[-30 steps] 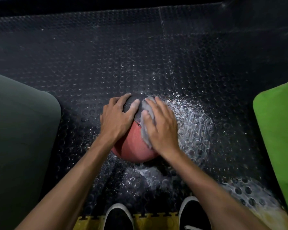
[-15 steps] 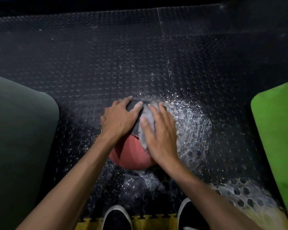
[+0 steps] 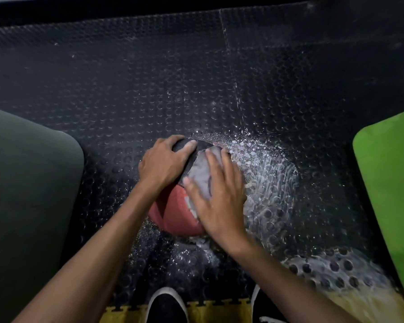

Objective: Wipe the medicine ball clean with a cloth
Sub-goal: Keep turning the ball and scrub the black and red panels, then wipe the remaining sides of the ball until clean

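As L hand (image 3: 163, 163) holds ball (image 3: 173, 210), R hand (image 3: 219, 199) presses cloth (image 3: 201, 171).

Right hand (image 3: 219, 201) flat on cloth (image 3: 201, 173), medicine ball (image 3: 173, 213)

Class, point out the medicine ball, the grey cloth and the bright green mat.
medicine ball (image 3: 172, 214): head view, on its red lower panel.
grey cloth (image 3: 199, 171): head view, on the bunched fabric.
bright green mat (image 3: 387, 183): head view, on its bare top surface.

Right hand (image 3: 222, 201) slid the grey crumpled cloth (image 3: 201, 173) down the red-and-black rubber medicine ball (image 3: 173, 210), toward the person; thumb spread wider.
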